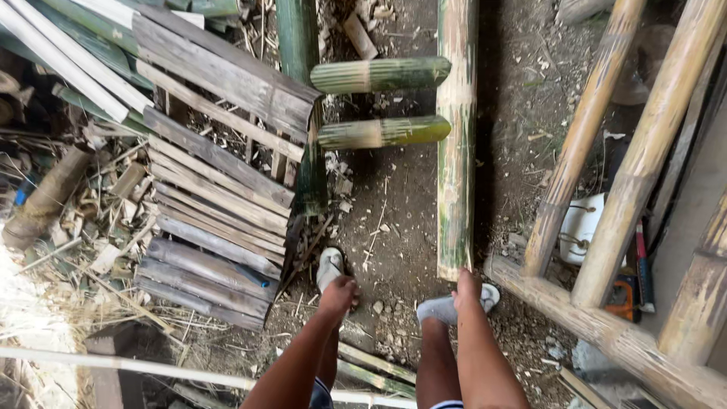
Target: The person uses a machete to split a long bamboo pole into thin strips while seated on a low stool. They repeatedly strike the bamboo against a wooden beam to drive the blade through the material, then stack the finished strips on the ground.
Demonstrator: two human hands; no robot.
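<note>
A long green-yellow bamboo pole (457, 136) lies on the dirt ground, running from the top of the view down to my feet. My right hand (467, 285) reaches down to its near end and touches it; whether the fingers grip it I cannot tell. My left hand (338, 294) hangs over my left foot with the fingers curled and nothing in it. Two short green bamboo pieces (380, 76) (383, 132) lie crosswise against the pole's left side. I wear grey sandals (330, 266).
A weathered wooden slat pallet (216, 178) lies at the left among bamboo scraps. A frame of thick bamboo poles (606, 167) stands at the right, with a white container (581, 225) and tools behind it. White pipes (68, 60) lean at the top left.
</note>
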